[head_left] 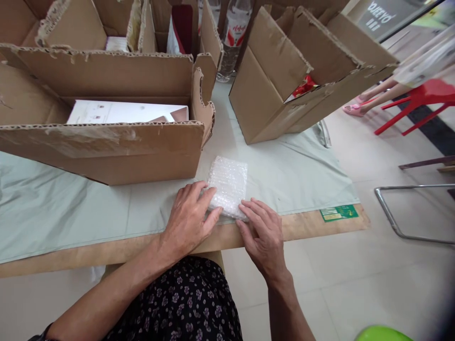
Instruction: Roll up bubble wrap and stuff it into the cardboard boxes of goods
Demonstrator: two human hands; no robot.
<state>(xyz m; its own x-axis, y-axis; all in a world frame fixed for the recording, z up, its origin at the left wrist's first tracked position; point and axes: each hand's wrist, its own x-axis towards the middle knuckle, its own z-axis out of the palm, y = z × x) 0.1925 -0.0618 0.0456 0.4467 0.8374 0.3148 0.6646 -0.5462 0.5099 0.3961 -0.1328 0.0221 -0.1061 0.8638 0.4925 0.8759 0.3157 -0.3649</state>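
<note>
A small flat piece of clear bubble wrap (229,182) lies on the cloth-covered table near its front edge, its near end folded thicker. My left hand (192,215) grips its near left side, index finger and thumb on the wrap. At the near right corner, my right hand (263,232) holds the wrap with fingertips on top and the thumb at the front edge. Whether anything is inside the wrap, I cannot tell.
A cardboard box (152,151) with a white printed box (128,112) inside stands at left. Another divided cardboard box (263,104) is at back right, near a plastic bottle (234,38). A red stool (426,97) and a seated person's legs (387,92) are beyond the table.
</note>
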